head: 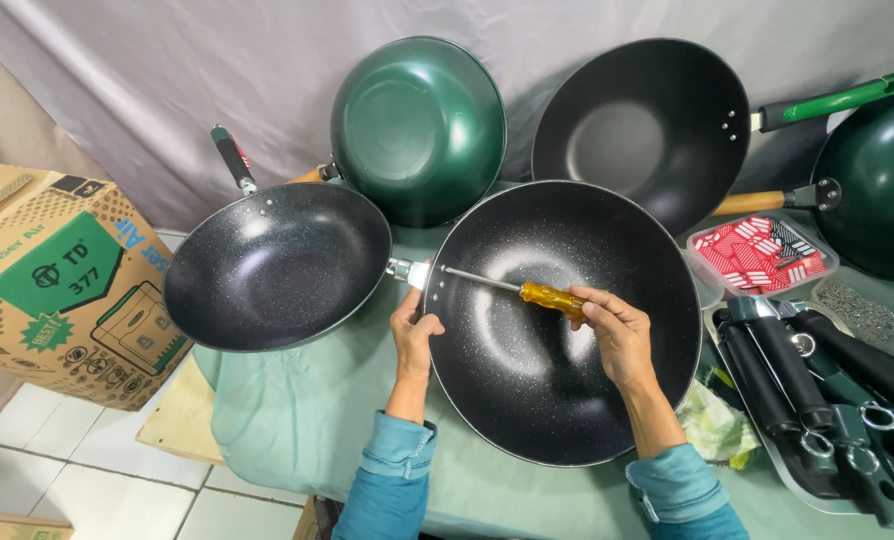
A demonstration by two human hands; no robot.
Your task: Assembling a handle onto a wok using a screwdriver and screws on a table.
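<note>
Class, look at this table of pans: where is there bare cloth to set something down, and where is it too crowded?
Bare green cloth lies below the small speckled pan, left of the left hand. The right side is crowded: a tray of black handles and a box of red packets sit close together.

Green-clothed table (297, 420), woks (567, 320), handles (827, 380)
</note>
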